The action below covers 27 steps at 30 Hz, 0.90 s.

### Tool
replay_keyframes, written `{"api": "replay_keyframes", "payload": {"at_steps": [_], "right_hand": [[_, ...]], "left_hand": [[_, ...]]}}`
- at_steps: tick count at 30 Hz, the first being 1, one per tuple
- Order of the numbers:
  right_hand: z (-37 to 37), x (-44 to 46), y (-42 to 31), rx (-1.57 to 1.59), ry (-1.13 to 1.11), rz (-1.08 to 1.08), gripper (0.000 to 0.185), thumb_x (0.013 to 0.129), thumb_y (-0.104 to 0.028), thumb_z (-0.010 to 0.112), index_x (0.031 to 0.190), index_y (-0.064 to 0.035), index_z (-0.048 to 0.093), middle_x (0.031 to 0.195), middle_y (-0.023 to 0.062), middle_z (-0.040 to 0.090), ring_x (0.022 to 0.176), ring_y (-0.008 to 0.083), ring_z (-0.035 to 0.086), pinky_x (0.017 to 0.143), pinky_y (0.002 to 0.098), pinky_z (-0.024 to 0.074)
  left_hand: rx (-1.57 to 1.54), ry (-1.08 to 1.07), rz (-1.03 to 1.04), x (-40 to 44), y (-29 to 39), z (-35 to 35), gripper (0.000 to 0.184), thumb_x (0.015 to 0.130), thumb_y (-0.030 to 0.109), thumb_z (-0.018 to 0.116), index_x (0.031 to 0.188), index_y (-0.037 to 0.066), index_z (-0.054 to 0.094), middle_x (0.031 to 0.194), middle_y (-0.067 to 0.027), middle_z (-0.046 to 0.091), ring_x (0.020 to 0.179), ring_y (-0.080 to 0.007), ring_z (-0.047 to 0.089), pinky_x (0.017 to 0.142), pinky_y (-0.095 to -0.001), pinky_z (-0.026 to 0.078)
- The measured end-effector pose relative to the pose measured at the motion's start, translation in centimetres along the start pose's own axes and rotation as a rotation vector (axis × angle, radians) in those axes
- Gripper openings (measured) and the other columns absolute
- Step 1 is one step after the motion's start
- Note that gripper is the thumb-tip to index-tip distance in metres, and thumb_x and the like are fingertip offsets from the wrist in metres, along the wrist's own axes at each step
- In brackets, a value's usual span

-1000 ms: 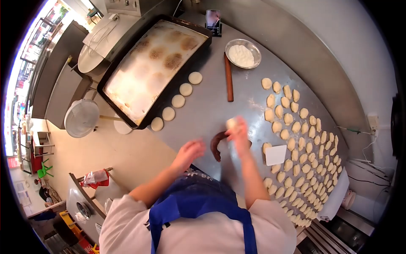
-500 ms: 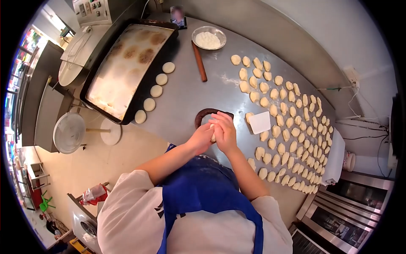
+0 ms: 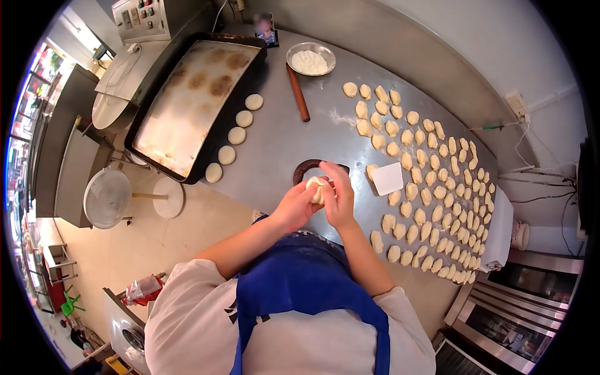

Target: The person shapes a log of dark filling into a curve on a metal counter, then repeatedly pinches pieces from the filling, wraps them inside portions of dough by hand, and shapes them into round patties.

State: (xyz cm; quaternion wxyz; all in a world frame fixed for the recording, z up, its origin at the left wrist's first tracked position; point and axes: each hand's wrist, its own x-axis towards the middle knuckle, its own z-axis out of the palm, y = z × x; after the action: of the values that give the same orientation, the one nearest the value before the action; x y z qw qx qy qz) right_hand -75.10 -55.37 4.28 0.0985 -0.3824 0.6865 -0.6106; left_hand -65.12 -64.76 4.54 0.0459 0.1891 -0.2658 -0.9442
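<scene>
"Just beyond the blue apron (image 3: 306, 269), what is being held?"

"A pale dough piece (image 3: 317, 190) is held between both hands. By the left hand (image 3: 295, 206) it is cupped from the side, with the fingers curled against it; by the right hand (image 3: 339, 199) it is gripped more loosely, the upper fingers being lifted and partly spread."

"And how are the arms posed?"

"Both elbows are bent outward and the forearms angled forward and inward, so that the hands are joined above the near part of the steel table (image 3: 269, 144)."

"What is seen past the fingers?"

"A dark brown curved strip (image 3: 305, 169) is laid there, partly hidden; whether it is touched by a fingertip cannot be told. To the right, a white square (image 3: 387, 179) is set beside rows of shaped dough (image 3: 406, 209)."

"Farther off?"

"Round discs (image 3: 237, 135) are lined along the large pan (image 3: 181, 112). A rolling pin (image 3: 299, 94) is placed by a metal bowl (image 3: 332, 67) of white powder (image 3: 309, 61); at the back, a phone (image 3: 265, 30) is propped."
</scene>
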Motion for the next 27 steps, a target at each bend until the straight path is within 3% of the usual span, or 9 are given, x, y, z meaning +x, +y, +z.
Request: {"api": "replay_keyframes", "payload": {"at_steps": [3,4,8,11,15,21,25,26,27], "right_hand": [[0.3,0.5,-0.8,-0.44,-0.068,-0.226,0.025,0.091,-0.015,0.051,0.107,-0.0048,0.069,0.12,0.0142,0.066,0.125,0.0342,0.053,0.109,0.047,0.0341],[0.7,0.4,-0.3,-0.409,-0.023,-0.227,0.023,0.091,-0.014,0.052,0.1,-0.0052,0.071,0.119,0.0109,0.067,0.119,0.0327,0.057,0.106,0.0467,0.0374],[0.6,-0.4,2.0,-0.064,0.066,-0.067,0.022,0.091,-0.013,0.05,0.095,-0.0062,0.071,0.115,0.0109,0.069,0.108,0.0327,0.063,0.104,0.0511,0.0367],[1.3,-0.6,0.4,-0.187,0.109,-0.141,0.022,0.091,-0.013,0.05,0.088,-0.007,0.07,0.104,0.0112,0.071,0.107,0.03,0.063,0.103,0.05,0.0379],[0.2,-0.5,0.7,-0.34,-0.104,-0.2,0.025,0.092,-0.015,0.048,0.081,-0.0052,0.068,0.092,0.0102,0.073,0.094,0.0281,0.067,0.105,0.0475,0.0372],[0.0,0.7,1.3,0.189,0.137,0.155,0.034,0.095,-0.015,0.042,0.074,-0.0048,0.067,0.083,0.0104,0.073,0.087,0.0239,0.069,0.107,0.0469,0.0352],[2.1,1.6,-2.9,-0.197,0.207,-0.242,0.039,0.102,-0.019,0.035,0.114,0.004,0.065,0.089,0.0123,0.074,0.099,0.0249,0.07,0.111,0.0424,0.0319],[0.8,1.2,-2.4,-0.183,0.042,-0.223,0.042,0.101,-0.016,0.036,0.13,0.0064,0.056,0.096,0.0126,0.074,0.105,0.0245,0.068,0.111,0.0425,0.0321],[0.7,1.0,-1.6,-0.134,0.029,-0.182,0.04,0.099,-0.015,0.039,0.128,0.0052,0.058,0.096,0.0125,0.074,0.105,0.0242,0.067,0.11,0.044,0.0326]], "left_hand": [[0.22,0.109,0.034,-0.1,-0.8,0.5,0.031,0.104,0.017,0.041,0.131,0.004,0.048,0.123,-0.0071,0.058,0.112,-0.0174,0.058,0.094,-0.0318,0.05],[0.275,0.123,0.007,0.1,-0.8,0.4,0.033,0.103,0.018,0.038,0.131,0.005,0.048,0.127,-0.0073,0.057,0.117,-0.0188,0.057,0.096,-0.0331,0.048],[-0.152,-0.037,0.01,-0.5,-0.3,1.9,0.043,0.105,0.036,0.031,0.128,0.005,0.051,0.131,-0.0066,0.054,0.126,-0.0187,0.05,0.107,-0.0339,0.039],[-0.088,0.022,-0.008,-0.2,0.0,2.4,0.048,0.105,0.04,0.027,0.131,0.006,0.048,0.134,-0.0072,0.052,0.13,-0.0194,0.047,0.111,-0.0353,0.035],[-0.076,0.065,-0.04,0.2,-0.3,3.0,0.048,0.106,0.039,0.025,0.138,0.008,0.043,0.137,-0.0085,0.05,0.133,-0.0211,0.044,0.112,-0.0373,0.034],[-0.098,0.165,0.09,1.1,-1.4,3.4,0.041,0.107,0.032,0.032,0.141,0.009,0.04,0.135,-0.0079,0.051,0.13,-0.0201,0.047,0.11,-0.037,0.037],[0.149,0.024,0.146,1.0,-0.5,2.6,0.038,0.107,0.027,0.038,0.141,0.01,0.04,0.135,-0.0074,0.05,0.128,-0.0187,0.047,0.109,-0.0368,0.039],[0.24,0.01,0.128,1.2,-1.0,1.6,0.037,0.107,0.027,0.04,0.139,0.01,0.043,0.133,-0.006,0.052,0.123,-0.0177,0.05,0.106,-0.0365,0.041],[0.204,0.032,0.065,1.1,-0.8,1.4,0.037,0.107,0.03,0.039,0.137,0.009,0.044,0.131,-0.0059,0.053,0.123,-0.0182,0.051,0.106,-0.0368,0.042]]}}
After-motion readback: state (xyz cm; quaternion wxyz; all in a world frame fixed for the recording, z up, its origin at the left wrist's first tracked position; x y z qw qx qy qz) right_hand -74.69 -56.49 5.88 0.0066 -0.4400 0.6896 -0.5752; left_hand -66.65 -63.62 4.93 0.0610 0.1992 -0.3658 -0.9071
